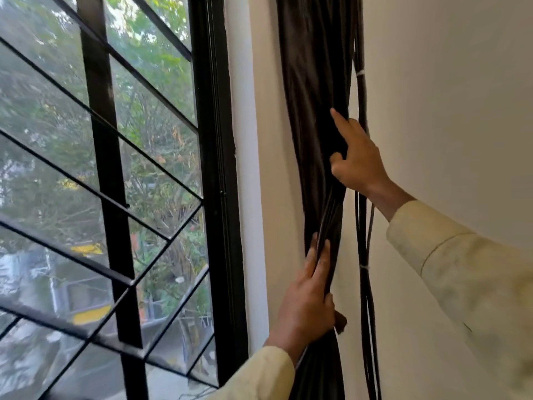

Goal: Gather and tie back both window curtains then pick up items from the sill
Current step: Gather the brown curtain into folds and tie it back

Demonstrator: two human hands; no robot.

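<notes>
Dark curtain [311,67], bunched for tying.
Left hand [308,298] grips it low; right hand [357,157] pinches folds above, holding the bundle tight.

We see a cream wall [447,96] filling the right half of the frame. Against it, right of the black window frame [219,168], hangs a dark gathered curtain [314,82]. Just beside the curtain, black cables [364,226] run down the wall, bound with white ties [360,73].
</notes>
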